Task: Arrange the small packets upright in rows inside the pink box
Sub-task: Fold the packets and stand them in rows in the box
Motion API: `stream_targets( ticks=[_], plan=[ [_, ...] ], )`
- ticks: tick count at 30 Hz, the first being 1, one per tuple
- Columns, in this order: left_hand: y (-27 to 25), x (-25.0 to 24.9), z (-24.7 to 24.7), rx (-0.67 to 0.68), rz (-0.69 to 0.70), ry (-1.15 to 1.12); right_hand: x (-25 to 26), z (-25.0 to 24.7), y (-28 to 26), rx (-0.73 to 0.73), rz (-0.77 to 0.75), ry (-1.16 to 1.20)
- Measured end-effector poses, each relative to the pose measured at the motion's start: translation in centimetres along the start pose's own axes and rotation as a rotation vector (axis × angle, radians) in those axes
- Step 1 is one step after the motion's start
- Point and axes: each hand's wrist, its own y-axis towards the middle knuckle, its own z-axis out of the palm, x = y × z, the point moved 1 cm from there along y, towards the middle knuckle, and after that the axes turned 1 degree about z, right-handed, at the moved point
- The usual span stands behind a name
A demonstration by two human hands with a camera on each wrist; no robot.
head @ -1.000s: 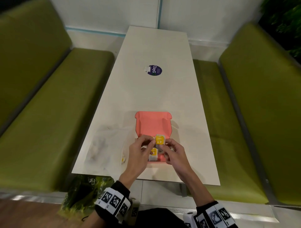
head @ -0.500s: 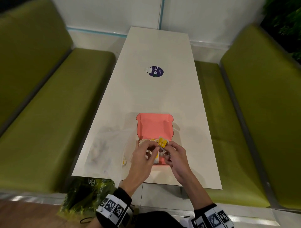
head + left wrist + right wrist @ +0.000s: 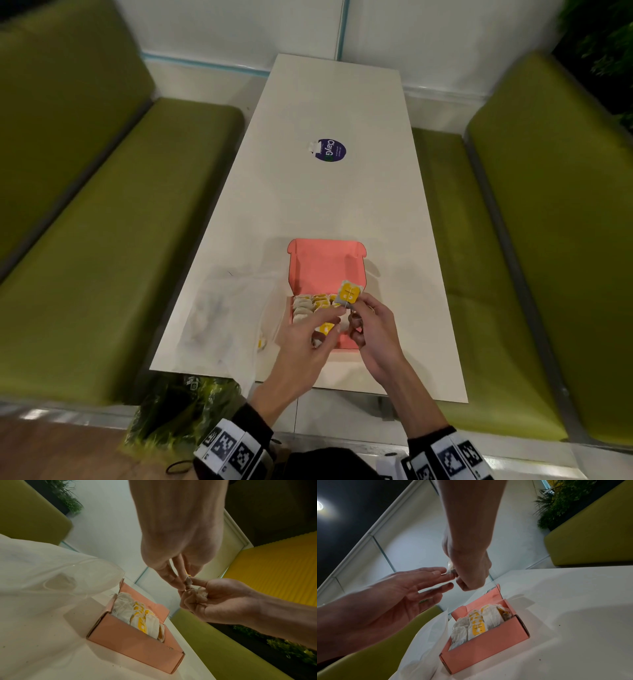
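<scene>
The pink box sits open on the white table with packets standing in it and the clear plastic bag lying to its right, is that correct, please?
Not quite: the clear plastic bag lies to the left of the pink box, not its right, as the head view shows. The rest holds: the box is open on the white table with packets standing inside.
</scene>
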Motion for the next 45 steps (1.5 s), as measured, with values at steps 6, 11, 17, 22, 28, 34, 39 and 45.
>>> stream_targets(
  ticks=[6, 11, 17, 22, 28, 34, 39, 45],
  plan=[
    [0.3, -0.3, -0.3, -0.002, -0.140, -0.344, 0.0, 0.2, 0.3, 0.016, 0.000, 0.082],
    [1.4, -0.7, -1.2, -0.113, -0.194, -0.480, 0.2, 0.7, -0.1, 0.071, -0.015, 0.084],
    [1.8, -0.9, -1.0, -0.166, -0.221, -0.498, 0.2, 1.0, -0.6, 0.079, -0.037, 0.062],
    [2.0, -0.8, -0.9, -0.144, -0.282, -0.536, 0.1, 0.9, -0.8, 0.087, -0.058, 0.037],
    [1.9, -0.6, -0.9, -0.141, -0.282, -0.533, 0.8, 0.7, -1.0, 0.138, -0.086, -0.032],
    [2.1, -0.8, -0.6, -0.103, -0.313, -0.577, 0.2, 0.4, -0.8, 0.156, -0.054, -0.078],
    [2.6, -1.4, -1.5, -0.067, -0.151, -0.386, 0.1, 0.4, -1.0, 0.160, -0.064, -0.116],
    [3.6, -1.1, -2.1, 0.018, -0.047, -0.056, -0.6, -0.5, -0.6, 0.160, -0.141, -0.306]
  ],
)
